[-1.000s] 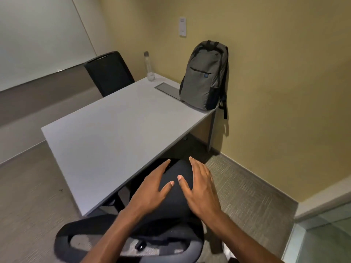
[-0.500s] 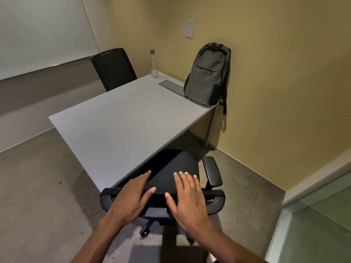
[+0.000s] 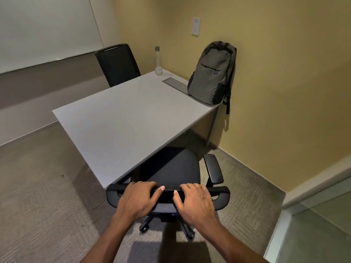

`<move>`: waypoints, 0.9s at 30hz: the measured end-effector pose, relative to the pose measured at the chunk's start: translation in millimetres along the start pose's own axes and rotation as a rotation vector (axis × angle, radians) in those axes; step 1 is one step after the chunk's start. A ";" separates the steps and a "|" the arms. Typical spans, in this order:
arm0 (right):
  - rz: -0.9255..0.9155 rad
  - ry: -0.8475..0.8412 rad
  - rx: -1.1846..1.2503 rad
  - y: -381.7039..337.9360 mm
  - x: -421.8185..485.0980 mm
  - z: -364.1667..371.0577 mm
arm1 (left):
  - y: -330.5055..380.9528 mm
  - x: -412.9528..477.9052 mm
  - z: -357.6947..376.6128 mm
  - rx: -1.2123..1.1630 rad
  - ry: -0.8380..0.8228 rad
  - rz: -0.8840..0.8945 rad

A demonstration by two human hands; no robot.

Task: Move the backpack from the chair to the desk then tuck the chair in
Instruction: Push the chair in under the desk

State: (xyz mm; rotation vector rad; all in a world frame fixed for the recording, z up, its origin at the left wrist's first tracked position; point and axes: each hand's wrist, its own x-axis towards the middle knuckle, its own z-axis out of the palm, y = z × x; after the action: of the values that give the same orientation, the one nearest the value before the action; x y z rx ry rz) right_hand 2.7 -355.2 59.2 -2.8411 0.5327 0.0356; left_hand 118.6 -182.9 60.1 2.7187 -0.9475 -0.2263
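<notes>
Grey backpack (image 3: 210, 76) stood upright at desk's (image 3: 121, 118) 1 o'clock corner, long axis vertical, front pocket facing cam, back vs wall. Office chair (image 3: 171, 168) at 6 o'clock, seat partly under desk, facing it. Left hand (image 3: 138, 200) & right hand (image 3: 195, 201) both curled over backrest top, gripping it.

chair (image 3: 171, 168): seat front hidden under table (image 3: 123, 120) edge, left armrest hidden too | left hand (image 3: 137, 200), right hand (image 3: 195, 201): fingertips curl over backrest top, out of sight | backpack (image 3: 210, 74) at 1 o'clock: logo too small to read | forearms cut off at 6 o'clock edge
</notes>
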 end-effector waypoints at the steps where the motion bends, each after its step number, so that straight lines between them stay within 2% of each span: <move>1: -0.003 0.005 0.000 2.2 1.3 -1.1 | 1.5 1.2 2.4 0.002 0.006 -0.009; 15: -0.052 0.041 0.020 47.8 22.1 -17.3 | 46.3 13.9 17.7 0.017 0.052 -0.140; 27: -0.113 0.014 0.026 129.8 89.5 -45.8 | 117.5 72.2 36.4 0.033 0.091 -0.216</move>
State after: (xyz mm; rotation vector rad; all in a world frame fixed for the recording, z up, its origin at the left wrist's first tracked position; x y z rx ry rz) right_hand 38.5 -515.2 66.2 -2.8429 0.3721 -0.0112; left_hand 97.3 -323.8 54.5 2.8345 -0.6380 -0.1260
